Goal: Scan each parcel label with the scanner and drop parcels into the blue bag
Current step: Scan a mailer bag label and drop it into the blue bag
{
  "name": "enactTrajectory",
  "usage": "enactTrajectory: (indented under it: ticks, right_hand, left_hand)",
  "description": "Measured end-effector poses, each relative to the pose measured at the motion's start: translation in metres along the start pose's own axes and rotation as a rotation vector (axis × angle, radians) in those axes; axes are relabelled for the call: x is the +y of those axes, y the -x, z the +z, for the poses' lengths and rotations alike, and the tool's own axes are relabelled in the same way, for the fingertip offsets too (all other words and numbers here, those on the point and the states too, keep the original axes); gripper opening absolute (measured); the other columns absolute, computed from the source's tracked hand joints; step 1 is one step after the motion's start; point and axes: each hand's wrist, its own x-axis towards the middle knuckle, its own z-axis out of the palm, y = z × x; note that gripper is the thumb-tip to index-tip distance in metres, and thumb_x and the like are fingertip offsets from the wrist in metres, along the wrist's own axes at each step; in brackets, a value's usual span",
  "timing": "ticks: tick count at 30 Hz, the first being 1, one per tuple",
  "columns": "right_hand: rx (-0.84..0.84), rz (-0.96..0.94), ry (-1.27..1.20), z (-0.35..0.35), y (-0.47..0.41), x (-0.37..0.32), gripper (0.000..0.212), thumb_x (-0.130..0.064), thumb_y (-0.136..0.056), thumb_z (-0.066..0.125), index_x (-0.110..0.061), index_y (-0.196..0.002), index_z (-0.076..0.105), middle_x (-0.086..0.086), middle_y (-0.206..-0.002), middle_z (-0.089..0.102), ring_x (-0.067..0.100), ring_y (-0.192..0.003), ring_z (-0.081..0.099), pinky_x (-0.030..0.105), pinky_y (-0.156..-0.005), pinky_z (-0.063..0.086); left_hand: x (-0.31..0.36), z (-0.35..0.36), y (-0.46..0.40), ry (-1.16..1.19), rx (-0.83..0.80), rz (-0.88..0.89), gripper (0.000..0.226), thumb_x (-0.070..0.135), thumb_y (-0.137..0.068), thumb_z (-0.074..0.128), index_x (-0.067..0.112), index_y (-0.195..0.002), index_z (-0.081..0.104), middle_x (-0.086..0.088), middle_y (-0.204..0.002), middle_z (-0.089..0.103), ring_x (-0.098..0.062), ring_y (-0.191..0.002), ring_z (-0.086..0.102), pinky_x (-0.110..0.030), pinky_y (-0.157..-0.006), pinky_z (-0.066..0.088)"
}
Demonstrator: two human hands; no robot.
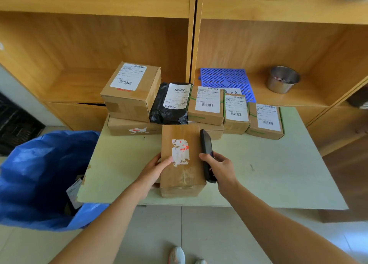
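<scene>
A tall brown cardboard parcel (182, 160) with a torn white and red sticker stands on the pale table (268, 176) near its front edge. My left hand (153, 168) grips its left side, thumb on the sticker. My right hand (220, 168) holds a black handheld scanner (207, 154) against the parcel's right edge. The blue bag (37, 176) gapes open on the floor left of the table, with a labelled parcel inside. Several labelled parcels line the table's back: a large box (131, 92), a black poly bag (169, 106) and small boxes (207, 104).
A flat long box (131, 127) lies under the large box. Wooden shelving (139, 44) rises behind the table, holding a blue plastic grid mat (227, 80) and a steel bowl (282, 79). Tiled floor and my shoes (177, 254) show below the table edge.
</scene>
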Motion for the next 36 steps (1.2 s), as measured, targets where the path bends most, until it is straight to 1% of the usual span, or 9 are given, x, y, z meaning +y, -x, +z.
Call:
enactTrajectory:
  ticks: [5,8,12,15,17,19,24,30,36]
  right_hand:
    - [-0.045,-0.065,0.044,-0.007,0.005,-0.019,0.046,-0.031,-0.076,0.088,-0.021,-0.116,0.068,-0.001,-0.111,0.074,0.018,-0.097,0.07,0.031,-0.073,0.058]
    - [-0.033,-0.153,0.102,-0.011,0.007,-0.032,0.057,-0.032,-0.074,0.089,-0.019,-0.124,0.066,-0.003,-0.113,0.074,0.015,-0.1,0.071,0.027,-0.078,0.058]
    - [-0.094,-0.154,0.128,-0.005,0.009,-0.031,0.055,-0.026,-0.076,0.089,-0.016,-0.125,0.067,-0.001,-0.108,0.076,0.014,-0.094,0.074,0.019,-0.07,0.055]
    - [-0.089,-0.154,0.141,-0.005,0.009,-0.026,0.054,-0.021,-0.077,0.088,-0.017,-0.125,0.064,-0.006,-0.107,0.074,0.003,-0.082,0.074,0.015,-0.062,0.055]
    - [-0.062,-0.154,0.146,-0.009,0.009,-0.025,0.06,-0.022,-0.076,0.089,-0.015,-0.129,0.062,-0.007,-0.109,0.073,0.005,-0.085,0.073,0.016,-0.062,0.056]
    - [-0.037,-0.169,0.2,-0.018,0.009,-0.028,0.062,-0.023,-0.076,0.089,-0.017,-0.13,0.06,-0.011,-0.108,0.069,0.005,-0.089,0.069,0.016,-0.062,0.054]
    - [-0.03,-0.369,0.843,-0.043,0.006,-0.049,0.069,-0.035,-0.068,0.091,-0.03,-0.127,0.056,-0.01,-0.105,0.064,0.014,-0.094,0.064,0.02,-0.07,0.049]
    - [-0.262,-0.542,1.799,-0.049,0.009,-0.087,0.074,-0.051,-0.062,0.083,-0.026,-0.126,0.056,-0.005,-0.105,0.067,0.022,-0.091,0.062,0.035,-0.08,0.056]
    - [-0.403,-0.601,2.136,-0.046,0.015,-0.102,0.081,-0.057,-0.064,0.084,-0.019,-0.129,0.054,0.001,-0.11,0.066,0.024,-0.097,0.064,0.038,-0.085,0.056]
  left_hand:
    - [-0.002,0.005,-0.004,0.232,-0.017,-0.046,0.029,0.04,-0.093,0.064,0.034,-0.122,0.066,-0.001,-0.119,0.073,-0.026,-0.113,0.064,-0.047,-0.083,0.056]
    - [-0.005,0.011,-0.01,0.263,0.008,-0.043,0.025,0.03,-0.098,0.06,0.031,-0.123,0.066,-0.005,-0.119,0.072,-0.027,-0.109,0.066,-0.041,-0.074,0.058]
    - [-0.009,0.009,-0.017,0.092,0.257,-0.05,0.055,0.014,-0.095,0.062,0.027,-0.146,0.046,-0.006,-0.117,0.068,-0.024,-0.101,0.067,-0.038,-0.087,0.056]
    - [-0.003,0.004,-0.018,0.038,0.306,-0.056,0.043,0.025,-0.1,0.052,0.03,-0.143,0.049,-0.005,-0.129,0.06,-0.025,-0.111,0.059,-0.04,-0.095,0.05]
    - [-0.001,0.001,-0.018,0.038,0.256,-0.071,0.025,0.036,-0.101,0.048,0.033,-0.122,0.061,0.0,-0.126,0.063,-0.023,-0.112,0.06,-0.044,-0.097,0.05]
    - [0.0,-0.003,-0.018,0.025,0.217,-0.079,0.027,0.043,-0.099,0.047,0.031,-0.116,0.064,0.002,-0.123,0.065,-0.021,-0.109,0.061,-0.044,-0.096,0.051]
    - [0.005,-0.009,-0.011,-0.151,0.322,0.031,0.045,0.041,-0.102,0.039,0.026,-0.143,0.05,0.005,-0.146,0.05,-0.021,-0.131,0.048,-0.041,-0.109,0.039]
    - [0.009,-0.005,-0.001,-0.205,0.522,0.097,0.045,0.028,-0.103,0.037,0.016,-0.146,0.046,-0.005,-0.15,0.047,-0.027,-0.136,0.043,-0.038,-0.106,0.035]
    - [-0.001,0.002,0.001,-0.189,0.444,0.013,0.044,0.033,-0.104,0.036,0.015,-0.143,0.045,-0.009,-0.144,0.048,-0.029,-0.128,0.047,-0.033,-0.088,0.034]
